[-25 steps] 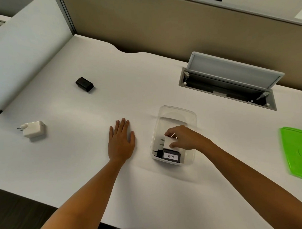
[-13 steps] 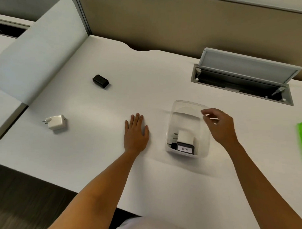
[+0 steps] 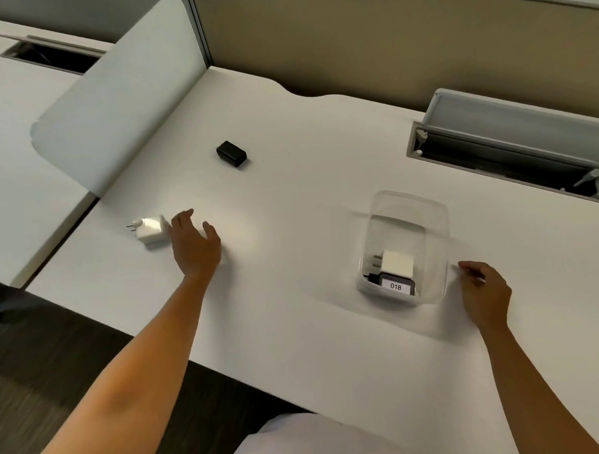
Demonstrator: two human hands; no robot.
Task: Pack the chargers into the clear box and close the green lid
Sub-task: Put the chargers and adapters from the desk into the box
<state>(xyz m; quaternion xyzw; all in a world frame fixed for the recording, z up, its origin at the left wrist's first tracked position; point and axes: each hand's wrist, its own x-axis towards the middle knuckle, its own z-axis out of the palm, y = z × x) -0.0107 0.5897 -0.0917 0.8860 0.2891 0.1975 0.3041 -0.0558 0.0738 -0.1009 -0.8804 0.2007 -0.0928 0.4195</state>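
Note:
The clear box [image 3: 437,222] stands on the white desk at the right. Inside it lie a white charger [image 3: 396,263] and, under it, a black charger with a label reading 018 [image 3: 395,286]. A second white charger [image 3: 149,228] with round pins lies at the left, and my left hand [image 3: 194,242] is right beside it, fingers spread, holding nothing. A black charger [image 3: 231,153] lies farther back on the desk. My right hand [image 3: 485,293] rests empty just right of the box. The green lid is out of view.
An open grey cable hatch [image 3: 512,141] is set into the desk at the back right. A pale divider panel [image 3: 117,97] rises along the left side, a beige partition at the back. The desk's front edge runs close below my left forearm.
My left hand has left the desk near the box and reached left to the white charger. My right hand has drawn back out of the box to its right side. The view has turned left.

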